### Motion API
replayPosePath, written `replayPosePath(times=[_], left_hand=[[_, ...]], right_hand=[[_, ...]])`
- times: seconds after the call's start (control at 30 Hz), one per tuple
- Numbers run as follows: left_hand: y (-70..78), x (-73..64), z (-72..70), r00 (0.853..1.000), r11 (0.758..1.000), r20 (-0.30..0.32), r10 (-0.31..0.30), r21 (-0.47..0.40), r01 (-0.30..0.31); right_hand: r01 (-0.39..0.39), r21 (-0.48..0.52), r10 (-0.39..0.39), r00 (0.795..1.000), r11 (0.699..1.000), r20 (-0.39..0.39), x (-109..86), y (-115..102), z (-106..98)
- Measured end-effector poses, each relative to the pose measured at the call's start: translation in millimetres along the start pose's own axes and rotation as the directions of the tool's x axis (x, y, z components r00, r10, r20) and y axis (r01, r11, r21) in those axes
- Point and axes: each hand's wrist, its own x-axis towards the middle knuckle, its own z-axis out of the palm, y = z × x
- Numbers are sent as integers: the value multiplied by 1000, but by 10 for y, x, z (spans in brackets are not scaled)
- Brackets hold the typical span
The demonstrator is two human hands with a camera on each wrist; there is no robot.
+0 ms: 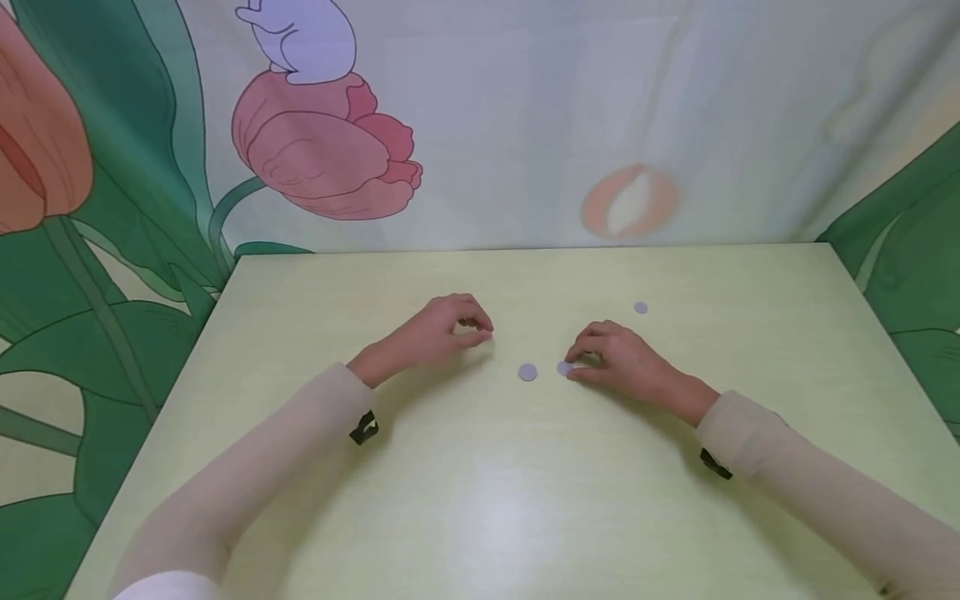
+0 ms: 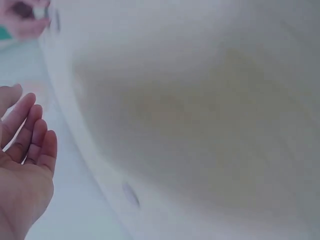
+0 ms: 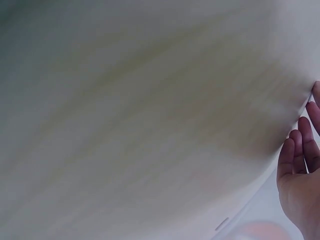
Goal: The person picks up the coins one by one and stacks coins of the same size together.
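Small flat round discs, pale lilac, lie on the table. My right hand (image 1: 626, 364) pinches one disc (image 1: 564, 367) by its edges, thumb on the near side and fingertips on the far side, right at the table top. Just left of it lies a second disc (image 1: 528, 372), touched by neither hand. A third disc (image 1: 641, 307) sits farther back, beyond the right hand. My left hand (image 1: 442, 329) hovers over the table to the left, fingers loosely bent, thumb near the fingertips. In the left wrist view, that hand's palm (image 2: 25, 185) shows relaxed fingers holding nothing.
The pale wooden table (image 1: 480, 500) ends at a straight back edge. Behind it hangs a white cloth (image 1: 525, 125) printed with flowers and leaves, which also shows at both sides. Dark straps (image 1: 364, 427) hang below the sleeves at each wrist.
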Motion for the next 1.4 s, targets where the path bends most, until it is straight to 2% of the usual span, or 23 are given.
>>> replayPosePath(times=[0.13, 0.23, 0.37, 0.47, 0.73, 0.87, 1.03, 1.2, 1.27, 1.4], left_hand=[[-183, -149, -210, 995, 999, -86, -44, 17, 45], [-340, -274, -332, 986, 993, -132, -106, 29, 111], [-509, -428, -445, 973, 981, -140, -186, 28, 191], [-609, -497, -482, 971, 977, -109, -212, 11, 215], [-863, -498, -459, 980, 980, -9, -198, -26, 197], [-942, -496, -422, 985, 984, 13, -172, -47, 173], [-1001, -475, -397, 992, 991, 14, -125, -52, 125], [-1047, -422, -389, 998, 999, 30, -47, -7, 47], [-1045, -408, -389, 998, 999, 42, -39, 10, 39], [-1018, -399, -390, 996, 998, 58, -64, 29, 63]], right_hand=[[-11, -4, 12, 1000, 1000, 8, 0, -11, 3], [-17, -4, 17, 1000, 1000, 13, 1, -14, 6], [-8, 0, 8, 1000, 1000, 5, -10, -27, 0], [1, 5, -1, 1000, 1000, -5, -21, -30, -13], [3, 11, -3, 1000, 1000, -7, -29, -6, -7], [10, 15, -10, 1000, 1000, -3, -23, 0, 1], [-8, 16, 8, 1000, 1000, 6, -13, -5, 2], [-14, 17, 14, 1000, 1000, 5, -24, -18, -5], [-12, 15, 12, 1000, 1000, 5, -24, -25, -9], [-15, 11, 15, 1000, 1000, 10, -5, -31, -11]])
